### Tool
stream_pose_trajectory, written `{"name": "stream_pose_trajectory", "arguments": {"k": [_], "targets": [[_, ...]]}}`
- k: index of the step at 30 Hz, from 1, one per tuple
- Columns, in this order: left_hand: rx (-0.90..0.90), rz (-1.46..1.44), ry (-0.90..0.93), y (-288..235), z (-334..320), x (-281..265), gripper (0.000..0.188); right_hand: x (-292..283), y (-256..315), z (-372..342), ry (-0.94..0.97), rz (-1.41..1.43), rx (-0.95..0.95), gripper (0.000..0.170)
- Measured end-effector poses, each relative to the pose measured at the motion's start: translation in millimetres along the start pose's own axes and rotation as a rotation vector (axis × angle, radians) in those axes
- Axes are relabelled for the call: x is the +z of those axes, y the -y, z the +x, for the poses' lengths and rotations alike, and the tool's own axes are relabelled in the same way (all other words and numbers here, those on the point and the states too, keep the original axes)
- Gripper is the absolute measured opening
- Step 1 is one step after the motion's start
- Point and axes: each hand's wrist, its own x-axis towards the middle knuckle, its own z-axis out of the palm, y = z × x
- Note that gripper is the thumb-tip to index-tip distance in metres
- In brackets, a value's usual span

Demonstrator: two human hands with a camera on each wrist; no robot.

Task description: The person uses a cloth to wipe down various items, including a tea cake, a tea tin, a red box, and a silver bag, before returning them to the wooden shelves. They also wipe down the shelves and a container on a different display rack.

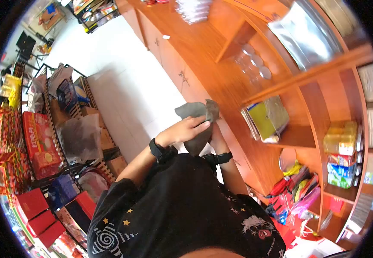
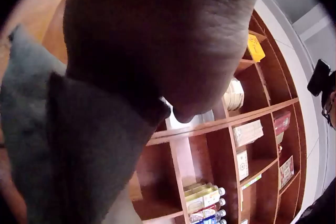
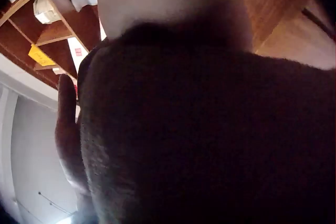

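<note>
A grey-green cloth [image 1: 197, 139] hangs between the two hands in front of the black shirt, one folded edge standing up. The left hand [image 1: 188, 128] reaches across its near side, holding it with fingers toward the fold. Behind the cloth, the right hand [image 1: 217, 139] holds its other side, its fingers mostly hidden. In the left wrist view the left hand [image 2: 163, 40] is in dark shade, with the cloth [image 2: 94, 140] below it. Dark cloth [image 3: 210, 134] fills most of the right wrist view, under the pale skin of the right hand [image 3: 173, 3].
A wooden counter [image 1: 220, 86] with shelves runs along the right, holding folders [image 1: 266, 118] and bottles [image 1: 341, 137]. Colourful bags [image 1: 293, 193] lie heaped below. At left, racks carry a red box [image 1: 42, 144] and other goods. White floor [image 1: 122, 94] stretches between.
</note>
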Motion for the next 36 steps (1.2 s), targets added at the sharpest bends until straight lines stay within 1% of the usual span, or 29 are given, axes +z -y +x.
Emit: {"name": "stream_pose_trajectory", "arguments": {"k": [2, 6, 8, 9, 11, 12, 13, 15, 16, 17, 19, 20, 21, 22, 23, 24, 25, 26, 27, 28, 29, 30, 31, 32, 33, 34, 35, 36], "targets": [[-0.208, 0.139, 0.083, -5.4, -14.7, -38.5, 0.045, 24.2, -2.3, 30.3, 0.044, 0.088, 0.032, 0.039], [-0.23, 0.201, 0.044, 1.8, -36.2, -96.7, 0.048, 71.0, -11.9, 91.1, 0.108, 0.115, 0.006, 0.041], [-0.219, 0.198, -0.111, 6.6, -45.9, -120.7, 0.051, 84.9, -17.6, 114.4, 0.082, 0.182, -0.043, 0.044], [-0.226, 0.197, -0.113, 12.7, -47.7, -131.1, 0.051, 101.1, -9.1, 117.5, 0.083, 0.185, -0.037, 0.044], [-0.116, 0.104, -0.257, 26.3, -47.7, -152.6, 0.049, 126.9, 10.3, 126.6, 0.041, 0.212, -0.133, 0.046], [-0.123, 0.13, -0.288, 26.6, -46.5, -166.2, 0.038, 128.9, 11.3, 138.0, 0.044, 0.214, -0.129, 0.046], [-0.126, 0.131, -0.293, 34.1, -44.5, -179.9, 0.038, 128.0, 14.1, 150.4, 0.047, 0.349, -0.125, 0.049], [-0.235, 0.079, -0.305, 59.0, -40.4, -208.6, 0.035, 117.8, 21.0, 178.4, 0.05, 0.623, -0.115, 0.055], [-0.281, 0.096, -0.309, 73.9, -38.0, -222.2, 0.033, 103.3, 25.0, 202.1, 0.295, 0.72, -0.142, 0.061], [-0.285, 0.1, -0.313, 84.2, -36.3, -236.4, 0.033, 99.1, 30.7, 215.8, 0.3, 0.724, -0.139, 0.061], [-0.353, 0.056, -0.322, 103.1, -33.5, -264.1, 0.033, 93.5, 40.5, 242.4, 0.559, 1.059, -0.195, 0.062], [-0.358, -0.002, -0.337, 118.2, -32.4, -277.3, 0.032, 80.1, 40.4, 262.7, 0.565, 1.067, -0.194, 0.062], [-0.365, 0.007, -0.335, 133.6, -32.2, -290.6, 0.032, 61.0, 32.2, 286.0, 0.286, 0.987, -0.241, 0.061], [-0.435, -0.036, -0.35, 148.6, -32.6, -305.1, 0.032, 53.8, 27.7, 306.0, 0.007, 0.9, -0.282, 0.059], [-0.503, -0.079, -0.37, 166.0, -33.8, -320.4, 0.033, 57.8, 30.4, 322.0, 0.008, 0.914, -0.282, 0.059], [-0.512, -0.07, -0.37, 197.9, -42.1, -332.1, 0.033, 63.5, 34.3, 334.8, -0.111, 0.897, -0.237, 0.058], [-0.587, -0.109, -0.437, 236.9, -55.5, -341.3, 0.034, 69.9, 38.9, 347.7, -0.231, 0.876, -0.186, 0.057], [-0.658, -0.149, -0.509, 257.1, -61.2, -354.9, 0.035, 80.6, 48.1, 363.5, -0.228, 0.883, -0.178, 0.057], [-0.666, -0.145, -0.516, 255.9, -60.2, -370.8, 0.035, 93.6, 57.5, 378.7, 0.058, 1.174, -0.089, 0.056], [-0.753, -0.187, -0.529, 254.6, -60.9, -385.1, 0.035, 104.2, 62.7, 391.6, 0.352, 1.453, 0.004, 0.056], [-0.842, -0.229, -0.533, 253.0, -61.4, -397.4, 0.035, 97.6, 60.1, 403.9, 0.341, 1.463, 0.004, 0.056], [-0.802, -0.284, -0.554, 260.2, -58.8, -408.8, 0.035, 80.8, 55.6, 416.4, 0.121, 1.084, -0.02, 0.055], [-0.803, -0.28, -0.541, 257.7, -48.9, -419.9, 0.035, 70.8, 54.6, 429.0, -0.086, 0.696, -0.044, 0.055], [-0.761, -0.306, -0.55, 252.1, -33.4, -430.2, 0.035, 70.8, 57.8, 441.9, -0.094, 0.697, -0.057, 0.055], [-0.717, -0.333, -0.557, 249.2, -15.4, -439.9, 0.035, 73.0, 63.2, 455.5, -0.041, 0.673, -0.104, 0.055], [-0.709, -0.333, -0.54, 248.1, 5.9, -449.3, 0.035, 73.7, 68.4, 468.9, 0.009, 0.646, -0.15, 0.054], [-0.649, -0.316, -0.496, 249.3, 28.1, -458.9, 0.035, 78.2, 76.3, 480.2, -0.006, 0.644, -0.163, 0.054], [-0.593, -0.3, -0.446, 252.1, 49.4, -467.7, 0.035, 86.3, 86.4, 488.0, -0.079, 0.609, -0.193, 0.053]]}}
